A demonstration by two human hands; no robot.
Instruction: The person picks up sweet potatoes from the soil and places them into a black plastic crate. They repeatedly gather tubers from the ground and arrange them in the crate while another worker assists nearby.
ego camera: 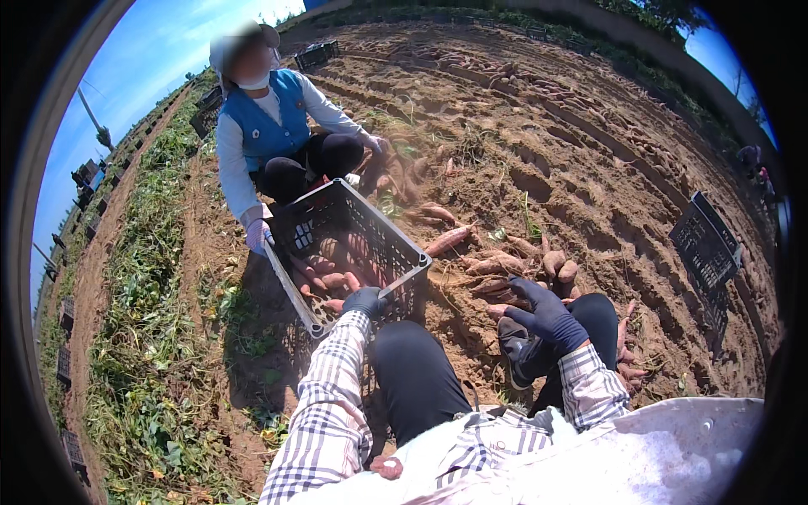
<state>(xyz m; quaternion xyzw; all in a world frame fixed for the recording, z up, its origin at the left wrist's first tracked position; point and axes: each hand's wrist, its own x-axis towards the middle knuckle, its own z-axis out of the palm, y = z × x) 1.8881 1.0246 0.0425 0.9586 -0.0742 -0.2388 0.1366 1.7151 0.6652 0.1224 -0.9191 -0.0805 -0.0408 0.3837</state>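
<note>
My left hand [366, 302], in a dark glove, grips the near rim of a black plastic crate [404, 278]. Sweet potatoes [325, 271] lie in the bottom of the crate, which stands tilted in front of my knee. Over a heap of sweet potatoes [499, 264] on the soil, my right hand [546, 312] is spread, also dark-gloved, with its fingertips close to the heap; whether they touch it I cannot tell. A co-worker in a blue vest [278, 120] squats across from me, one gloved hand [259, 235] on the crate's far-left rim and the other beside more sweet potatoes [394, 173].
Green vines [151, 379] cover the ground along the left. Another black crate [706, 243] stands on the furrowed soil at right, and one more [317, 55] farther back. Long rows of dug sweet potatoes [568, 98] run across the field. My boot [514, 350] is beside the near heap.
</note>
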